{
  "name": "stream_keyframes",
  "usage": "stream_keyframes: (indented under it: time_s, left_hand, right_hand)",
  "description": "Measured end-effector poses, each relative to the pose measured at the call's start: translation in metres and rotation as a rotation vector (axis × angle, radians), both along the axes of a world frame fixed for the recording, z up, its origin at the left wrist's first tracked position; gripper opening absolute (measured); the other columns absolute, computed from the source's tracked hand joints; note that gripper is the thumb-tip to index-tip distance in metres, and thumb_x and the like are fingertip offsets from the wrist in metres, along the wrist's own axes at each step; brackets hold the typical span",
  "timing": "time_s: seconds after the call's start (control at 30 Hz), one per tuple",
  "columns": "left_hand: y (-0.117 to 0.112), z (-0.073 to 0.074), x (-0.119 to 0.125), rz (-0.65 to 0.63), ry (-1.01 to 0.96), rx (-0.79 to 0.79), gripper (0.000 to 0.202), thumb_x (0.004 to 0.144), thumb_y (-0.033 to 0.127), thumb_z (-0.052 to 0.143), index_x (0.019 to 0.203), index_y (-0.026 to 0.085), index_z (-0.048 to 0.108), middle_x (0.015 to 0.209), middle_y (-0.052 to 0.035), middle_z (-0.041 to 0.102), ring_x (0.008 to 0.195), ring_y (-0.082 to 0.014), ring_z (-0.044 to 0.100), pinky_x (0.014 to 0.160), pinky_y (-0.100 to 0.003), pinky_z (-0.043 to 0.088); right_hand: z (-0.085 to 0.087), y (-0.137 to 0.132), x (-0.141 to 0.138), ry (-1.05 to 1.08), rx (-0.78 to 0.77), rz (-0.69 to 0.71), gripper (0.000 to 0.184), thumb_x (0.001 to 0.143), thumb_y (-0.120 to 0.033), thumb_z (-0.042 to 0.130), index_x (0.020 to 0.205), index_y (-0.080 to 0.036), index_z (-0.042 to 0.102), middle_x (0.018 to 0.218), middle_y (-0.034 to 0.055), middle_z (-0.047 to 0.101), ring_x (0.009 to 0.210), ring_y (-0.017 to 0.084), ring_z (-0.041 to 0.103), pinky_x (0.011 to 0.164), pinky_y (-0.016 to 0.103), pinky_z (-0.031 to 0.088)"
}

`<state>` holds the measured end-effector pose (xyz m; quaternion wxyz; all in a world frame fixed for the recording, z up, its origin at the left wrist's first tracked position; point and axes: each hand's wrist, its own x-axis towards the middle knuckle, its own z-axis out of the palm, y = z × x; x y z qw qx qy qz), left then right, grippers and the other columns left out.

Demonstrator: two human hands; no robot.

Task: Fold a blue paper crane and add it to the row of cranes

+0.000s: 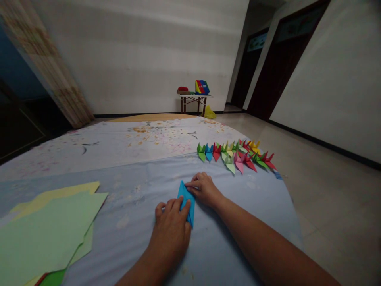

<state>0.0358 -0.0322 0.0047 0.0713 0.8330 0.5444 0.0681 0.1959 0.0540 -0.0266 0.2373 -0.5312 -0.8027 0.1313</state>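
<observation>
A folded piece of blue paper (187, 201), long and pointed, lies on the pale blue cloth (238, 206). My left hand (172, 230) rests on its near end, fingers curled over the paper and pressing it down. My right hand (203, 188) pinches the paper's far edge with its fingertips. Both hands touch the same blue piece.
A row of several folded paper cranes (235, 155) in many colours sits beyond my right hand. Sheets of green and yellow paper (47, 230) lie at the left. A small table (195, 99) with coloured things stands by the far wall. Tiled floor lies to the right.
</observation>
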Motion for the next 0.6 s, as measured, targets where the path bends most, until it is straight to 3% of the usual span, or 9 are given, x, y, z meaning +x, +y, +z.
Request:
stream_keyframes:
  time_s: [0.4, 0.6]
  left_hand:
    - [-0.0001, -0.0027, -0.0022, -0.007, 0.017, 0.008, 0.05, 0.08, 0.019, 0.042, 0.13, 0.026, 0.047, 0.134, -0.0079, 0.049, 0.122, -0.0255, 0.04, 0.101, -0.049, 0.018]
    - [0.001, 0.0033, -0.0029, -0.047, 0.053, -0.007, 0.05, 0.08, 0.021, 0.042, 0.129, 0.027, 0.048, 0.135, -0.01, 0.048, 0.121, -0.0271, 0.041, 0.101, -0.05, 0.019]
  right_hand:
    - [0.0001, 0.0006, 0.005, 0.034, -0.014, 0.058, 0.023, 0.08, -0.034, 0.064, 0.102, -0.03, 0.068, 0.094, 0.0034, 0.056, 0.094, 0.018, 0.046, 0.083, 0.034, 0.032]
    - [0.0015, 0.0006, 0.0033, -0.002, 0.005, 0.049, 0.025, 0.079, -0.036, 0.065, 0.103, -0.031, 0.067, 0.095, 0.0037, 0.057, 0.094, 0.019, 0.046, 0.08, 0.034, 0.031]
